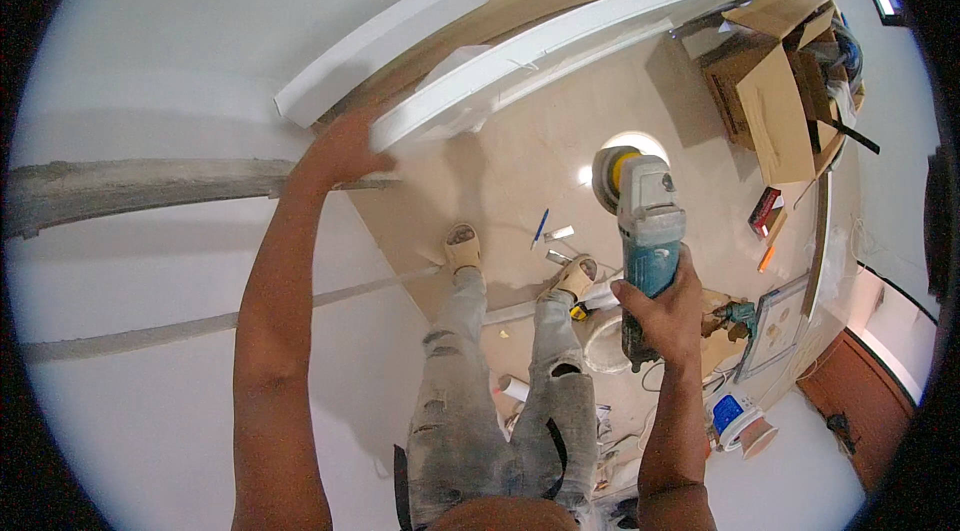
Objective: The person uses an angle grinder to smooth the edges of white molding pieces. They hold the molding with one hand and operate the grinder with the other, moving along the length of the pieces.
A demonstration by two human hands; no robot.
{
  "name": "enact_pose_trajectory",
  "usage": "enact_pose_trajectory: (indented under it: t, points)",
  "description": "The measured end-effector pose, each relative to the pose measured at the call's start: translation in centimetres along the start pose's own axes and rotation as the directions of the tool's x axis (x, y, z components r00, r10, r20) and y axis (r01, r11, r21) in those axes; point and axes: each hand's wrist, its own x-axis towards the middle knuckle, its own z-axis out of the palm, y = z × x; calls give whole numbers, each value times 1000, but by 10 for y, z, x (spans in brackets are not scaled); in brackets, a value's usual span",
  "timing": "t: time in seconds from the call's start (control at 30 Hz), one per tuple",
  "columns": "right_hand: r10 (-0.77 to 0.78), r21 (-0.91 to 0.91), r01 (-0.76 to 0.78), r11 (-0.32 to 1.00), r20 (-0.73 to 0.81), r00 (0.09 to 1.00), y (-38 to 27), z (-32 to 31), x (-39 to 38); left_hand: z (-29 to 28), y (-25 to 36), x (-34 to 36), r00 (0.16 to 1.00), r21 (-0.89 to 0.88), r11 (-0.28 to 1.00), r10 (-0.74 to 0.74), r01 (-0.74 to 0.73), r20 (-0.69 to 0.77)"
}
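Closest, the right hand (668, 316) has its grip wrapped around the body of a teal-and-grey angle grinder (652, 216), held upright in view above the floor (560, 146), its round disc (606, 179) at the far end. The left hand (352, 143) is at the near left end of a long white panel (600, 23) that stretches toward the floor's far right corner; I cannot tell whether that grip is closed on it. Below are the person's worn grey jeans (465, 411) and light sandals (463, 253), toward the floor's left edge. A white bucket (604, 343) stands just beside the right leg, and a blue pencil (540, 228) lies beyond the feet. Near the floor's right edge are a green power tool (738, 317), a small red box (766, 209) and, farther along, an open cardboard box (775, 116).
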Motion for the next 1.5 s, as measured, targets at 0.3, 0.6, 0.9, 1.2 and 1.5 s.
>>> enact_pose_trajectory:
  t: [0.3, 0.6, 0.9, 1.2, 1.5]
  points:
    - [-63, -78, 73, 994, 120, 991, -39, 52, 10, 29, -5, -48, 973, -52, 985, -168, 162, -157]
    - [-64, -171, 94, 981, 175, 982, -52, 74, 25, 42, 12, -60, 974, -122, 989, -111, 88, -196]
    - [-71, -143, 95, 985, 160, 984, -51, 71, 35, 50, 17, -65, 979, -127, 985, -137, 118, -150]
    - [-88, -26, 93, 995, 166, 982, -41, 73, 37, 52, 18, -67, 975, -102, 989, -120, 103, -187]
    - [3, 86, -14, 996, 127, 992, -40, 92, 23, 61, 15, -68, 975, -153, 983, -130, 103, -178]
